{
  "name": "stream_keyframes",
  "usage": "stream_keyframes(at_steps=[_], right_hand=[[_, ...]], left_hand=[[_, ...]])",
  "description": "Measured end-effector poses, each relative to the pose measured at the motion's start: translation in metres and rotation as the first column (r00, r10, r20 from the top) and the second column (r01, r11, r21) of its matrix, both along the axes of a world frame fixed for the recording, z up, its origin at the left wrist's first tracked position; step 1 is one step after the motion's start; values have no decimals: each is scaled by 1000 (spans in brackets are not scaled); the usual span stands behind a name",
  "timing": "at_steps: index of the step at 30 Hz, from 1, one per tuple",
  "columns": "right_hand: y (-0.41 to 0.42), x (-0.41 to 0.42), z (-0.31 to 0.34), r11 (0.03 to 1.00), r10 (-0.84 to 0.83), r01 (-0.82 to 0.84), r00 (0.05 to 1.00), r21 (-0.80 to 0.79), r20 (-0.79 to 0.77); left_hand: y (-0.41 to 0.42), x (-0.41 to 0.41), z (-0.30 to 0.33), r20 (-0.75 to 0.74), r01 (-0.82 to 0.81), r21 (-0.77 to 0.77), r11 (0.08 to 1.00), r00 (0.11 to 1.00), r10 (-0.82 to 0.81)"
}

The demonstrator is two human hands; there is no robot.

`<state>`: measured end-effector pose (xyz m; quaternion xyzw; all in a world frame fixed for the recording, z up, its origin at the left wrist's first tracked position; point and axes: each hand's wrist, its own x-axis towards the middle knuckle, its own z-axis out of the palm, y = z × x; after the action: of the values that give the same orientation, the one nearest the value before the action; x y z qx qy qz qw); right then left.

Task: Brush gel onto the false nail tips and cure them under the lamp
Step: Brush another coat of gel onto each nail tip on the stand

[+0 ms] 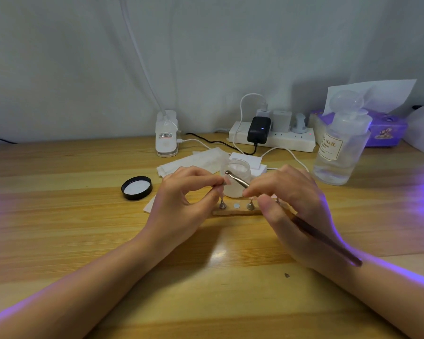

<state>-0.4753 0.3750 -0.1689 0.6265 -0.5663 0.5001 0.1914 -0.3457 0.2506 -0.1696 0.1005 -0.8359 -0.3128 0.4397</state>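
My left hand pinches a small false nail tip between thumb and fingertips, above the wooden display stand. My right hand grips a metal nail holder peg at its stem, the peg's head touching the tip. A long dark brush is also tucked in my right hand, its handle running back over my wrist. On the stand, two metal pegs flank a small round magnet spot. An open clear jar sits just behind my fingers.
A black jar lid lies to the left, white wipes behind. A clip lamp base, power strip with plugs and cables, a clear pump bottle and a purple tissue box line the back. Purple light shines from the right.
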Motion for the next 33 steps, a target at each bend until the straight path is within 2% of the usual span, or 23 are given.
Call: stream_keyframes(at_steps=[22, 27, 33], right_hand=[[2, -2, 0, 1000, -8, 8, 1000, -13, -17], [1, 0, 1, 999, 6, -4, 999, 35, -53], [2, -3, -1, 1000, 14, -14, 1000, 15, -20]], left_hand=[[1, 1, 3, 11, 5, 60, 998, 1000, -6], [1, 1, 2, 8, 2, 49, 999, 1000, -2], [-1, -1, 1, 2, -2, 74, 997, 1000, 2]])
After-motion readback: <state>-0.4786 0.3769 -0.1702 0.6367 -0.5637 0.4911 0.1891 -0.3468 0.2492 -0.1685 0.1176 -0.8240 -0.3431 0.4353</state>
